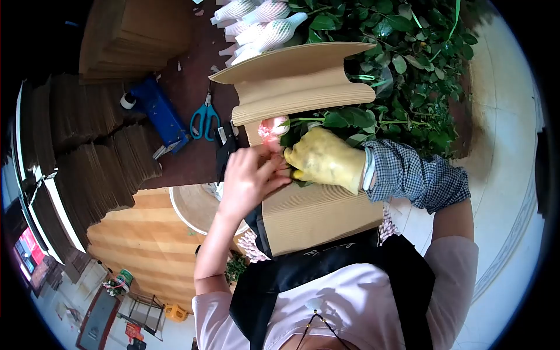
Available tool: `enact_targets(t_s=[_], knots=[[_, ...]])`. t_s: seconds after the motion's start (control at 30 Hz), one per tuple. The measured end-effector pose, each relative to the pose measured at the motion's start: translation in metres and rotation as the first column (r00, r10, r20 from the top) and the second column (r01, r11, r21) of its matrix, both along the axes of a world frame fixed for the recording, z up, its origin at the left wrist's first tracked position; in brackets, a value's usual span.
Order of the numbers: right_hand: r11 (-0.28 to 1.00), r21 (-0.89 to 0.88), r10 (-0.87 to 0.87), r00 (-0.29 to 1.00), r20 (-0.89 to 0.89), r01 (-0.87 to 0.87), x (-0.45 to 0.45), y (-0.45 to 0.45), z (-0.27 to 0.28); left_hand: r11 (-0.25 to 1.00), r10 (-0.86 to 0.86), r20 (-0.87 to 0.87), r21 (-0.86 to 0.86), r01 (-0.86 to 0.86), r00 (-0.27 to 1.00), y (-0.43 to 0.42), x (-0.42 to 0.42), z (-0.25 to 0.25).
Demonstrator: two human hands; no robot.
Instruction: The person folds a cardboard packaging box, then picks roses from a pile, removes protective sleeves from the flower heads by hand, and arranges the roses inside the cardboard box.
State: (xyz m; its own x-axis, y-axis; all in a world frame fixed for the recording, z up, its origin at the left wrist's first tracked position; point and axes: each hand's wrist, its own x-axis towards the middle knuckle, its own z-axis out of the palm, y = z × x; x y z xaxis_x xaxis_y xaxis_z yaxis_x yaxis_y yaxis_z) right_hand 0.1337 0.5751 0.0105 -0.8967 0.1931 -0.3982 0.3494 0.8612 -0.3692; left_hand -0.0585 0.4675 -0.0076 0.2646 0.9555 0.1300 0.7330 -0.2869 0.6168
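Pink roses (274, 126) lie with their heads at the left edge of a sheet of corrugated brown cardboard (324, 210), their green stems running right. My left hand (252, 175) is bare, its fingers pinched together at the lower rose head. Opposite it, my right hand (326, 157), in a yellow rubber glove and checked sleeve, curls its fingers over the roses just behind the heads. The fingertips of both hands meet, and what lies between them is partly hidden. Behind the roses, another part of the cardboard (303, 87) stands folded up.
Leafy stems (408, 64) are heaped at the back right. White foam net sleeves (271, 29) lie at the back. Blue-handled scissors (205, 119) and a blue tape dispenser (158, 114) are on the dark table at left. Cardboard stacks (99, 169) stand farther left, with a round tub (195, 210) below.
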Motion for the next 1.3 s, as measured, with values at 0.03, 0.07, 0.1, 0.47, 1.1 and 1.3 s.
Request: enact_targets(t_s=[0.03,0.07,0.1,0.47,1.1,1.3], knots=[[0.999,-0.045,-0.03,0.997,-0.066,0.027,0.008,0.003,0.0,1.0,-0.013,-0.066,-0.025,0.011,0.998,-0.003,0.004,-0.005],[0.999,-0.039,-0.033,0.997,-0.069,0.031,0.012,0.004,0.003,1.0,-0.016,-0.069,-0.019,0.014,0.997,-0.002,0.005,-0.003],[0.982,0.027,-0.183,0.973,-0.139,0.189,0.015,0.002,0.009,0.999,-0.002,-0.133,0.049,0.008,0.991,0.001,0.005,0.0],[0.933,0.132,-0.322,0.941,-0.105,0.334,0.009,0.004,-0.008,0.995,-0.043,-0.094,0.081,0.05,0.995,-0.001,0.003,-0.005],[0.89,0.118,-0.348,0.825,-0.446,0.439,0.022,0.013,0.038,0.748,0.663,0.347,-0.34,-0.57,0.663,0.011,0.039,-0.047],[0.895,0.104,-0.374,0.857,-0.356,0.434,0.002,0.011,0.025,0.764,0.643,0.273,-0.302,-0.571,0.716,0.005,0.039,-0.051]])
